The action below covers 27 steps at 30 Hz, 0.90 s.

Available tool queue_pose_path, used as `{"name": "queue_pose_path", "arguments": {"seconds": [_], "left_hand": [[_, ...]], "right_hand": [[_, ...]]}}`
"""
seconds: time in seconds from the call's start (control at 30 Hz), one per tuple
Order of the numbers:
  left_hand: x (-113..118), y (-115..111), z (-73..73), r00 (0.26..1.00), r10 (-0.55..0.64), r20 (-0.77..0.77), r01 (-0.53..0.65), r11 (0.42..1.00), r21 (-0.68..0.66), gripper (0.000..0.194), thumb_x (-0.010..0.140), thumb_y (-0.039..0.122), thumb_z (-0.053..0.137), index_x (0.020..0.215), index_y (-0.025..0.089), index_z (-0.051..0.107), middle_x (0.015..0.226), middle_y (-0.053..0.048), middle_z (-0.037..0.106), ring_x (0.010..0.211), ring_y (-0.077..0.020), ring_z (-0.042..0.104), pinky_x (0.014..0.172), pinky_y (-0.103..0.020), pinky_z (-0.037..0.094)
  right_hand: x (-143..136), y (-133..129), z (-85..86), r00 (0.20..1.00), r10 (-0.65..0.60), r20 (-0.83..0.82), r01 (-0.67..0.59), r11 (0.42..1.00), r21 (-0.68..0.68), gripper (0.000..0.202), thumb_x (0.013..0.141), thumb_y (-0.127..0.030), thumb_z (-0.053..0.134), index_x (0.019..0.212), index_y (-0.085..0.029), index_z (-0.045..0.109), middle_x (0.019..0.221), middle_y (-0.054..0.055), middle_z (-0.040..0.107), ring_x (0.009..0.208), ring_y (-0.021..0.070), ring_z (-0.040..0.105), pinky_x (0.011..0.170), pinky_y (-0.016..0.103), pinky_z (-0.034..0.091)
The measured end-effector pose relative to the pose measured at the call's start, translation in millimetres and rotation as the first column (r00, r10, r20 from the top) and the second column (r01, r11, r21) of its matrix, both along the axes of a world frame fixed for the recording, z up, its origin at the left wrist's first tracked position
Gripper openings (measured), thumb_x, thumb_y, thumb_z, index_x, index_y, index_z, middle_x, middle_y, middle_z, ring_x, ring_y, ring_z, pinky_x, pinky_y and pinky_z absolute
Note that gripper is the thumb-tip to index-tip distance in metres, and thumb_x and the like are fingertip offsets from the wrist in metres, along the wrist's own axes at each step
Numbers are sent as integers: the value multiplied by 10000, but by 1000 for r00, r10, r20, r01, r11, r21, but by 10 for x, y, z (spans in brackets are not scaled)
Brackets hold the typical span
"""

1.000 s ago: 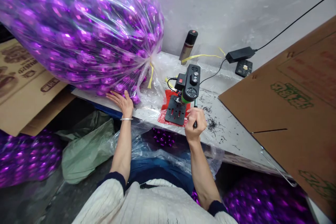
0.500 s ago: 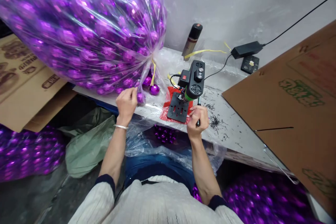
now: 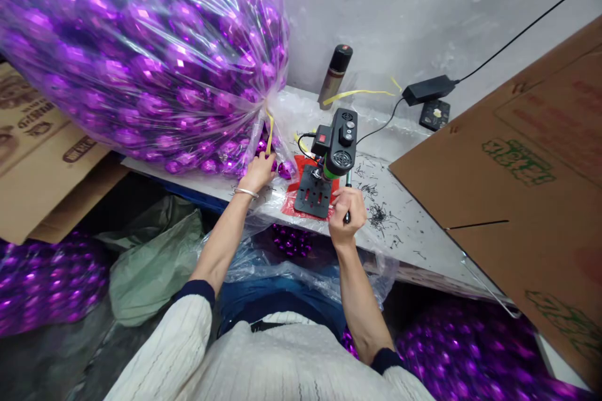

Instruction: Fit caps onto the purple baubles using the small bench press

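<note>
At the tied neck of a big clear bag (image 3: 155, 75) full of shiny purple balls, my left hand (image 3: 259, 172) reaches over the loose balls, fingers curled onto one; the fingertips are partly hidden. A shiny purple ball (image 3: 284, 169) lies just right of that hand under thin plastic. A yellow tie (image 3: 269, 128) hangs from the bag's neck above it. My right hand (image 3: 348, 213) is wrapped round the lever handle (image 3: 347, 217) of a small black bench drill press (image 3: 341, 144). The press's slotted base plate (image 3: 313, 194) stands on a red sheet (image 3: 291, 200).
Behind the press are a spray can (image 3: 335, 78) and a black power adapter (image 3: 429, 89). Dark shavings (image 3: 377, 216) litter the white table (image 3: 409, 232). A large cardboard box (image 3: 517, 169) leans in at right; flattened cardboard (image 3: 47, 156) lies at left. More purple-filled bags (image 3: 51, 282) are below.
My left hand has moved right and forward, from the bag's lower edge to the loose balls by the yellow tie. My right hand stays on the lever. The view has shifted slightly.
</note>
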State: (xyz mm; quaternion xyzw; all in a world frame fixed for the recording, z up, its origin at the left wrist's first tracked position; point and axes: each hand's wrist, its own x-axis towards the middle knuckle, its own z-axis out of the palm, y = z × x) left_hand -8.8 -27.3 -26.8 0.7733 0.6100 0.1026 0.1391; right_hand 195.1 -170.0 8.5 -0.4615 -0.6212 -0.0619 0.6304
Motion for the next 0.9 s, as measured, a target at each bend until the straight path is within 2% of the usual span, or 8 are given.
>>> {"name": "queue_pose_path", "arguments": {"seconds": [0.1,0.17,0.27,0.33,0.5,0.6,0.7,0.9], "left_hand": [[-91,-47,26,981,-25,191,14,998,54,599,854,277,714,1407,162,516,1276,-195,621,1183,-333,627,1053,-468,471],[-131,-157,55,888,-2,459,-64,990,127,674,867,378,705,1464,194,451,1343,-174,604,1209,-321,621,1063,-464,475],[-134,-453,66,539,46,841,-122,992,24,722,893,547,628,1501,252,373,1359,-133,605,1095,-262,685,957,-416,556],[-89,-688,35,304,122,945,-9,992,-125,682,907,597,574,1483,281,392,1296,-109,641,980,-221,716,862,-376,594],[151,-1059,-136,29,354,935,232,907,-351,564,925,551,562,1432,318,486,1206,-77,693,864,-177,720,765,-325,607],[326,-1081,-251,29,418,908,231,881,-413,530,939,531,560,1427,331,508,1178,-71,707,832,-171,712,709,-307,605],[495,-1042,-338,116,414,903,173,887,-429,531,941,542,566,1425,332,510,1242,-69,688,887,-176,708,701,-296,604],[734,-964,-443,454,188,871,-75,982,-173,650,792,433,795,1339,222,514,1276,-117,660,1107,-242,676,928,-380,564]], "right_hand": [[6,1,6,1000,-5,12,5,1000,0,279,959,-148,433,707,-222,526,682,9,590,715,153,626,676,308,480],[11,0,13,1000,-3,23,3,1000,-4,281,957,-149,431,704,-223,530,685,10,597,708,154,626,675,311,483],[15,2,30,999,6,35,-6,1000,-2,282,952,-145,427,703,-222,533,680,8,600,703,155,626,671,312,482],[15,6,44,999,-7,38,6,1000,4,278,951,-144,428,705,-223,531,681,6,599,700,153,623,665,310,476],[17,12,88,999,-18,44,18,1000,10,279,958,-142,425,706,-222,515,680,4,593,697,145,617,661,300,467],[33,5,120,998,-7,62,7,1000,-6,283,963,-157,419,707,-221,521,683,10,604,687,147,617,659,302,470],[50,-6,145,997,-4,74,6,1000,-23,273,960,-164,426,717,-221,535,694,14,613,681,148,610,662,304,472],[67,-21,152,996,1,87,4,998,-59,266,969,-177,417,732,-223,528,703,18,609,693,148,611,666,305,474]]}}
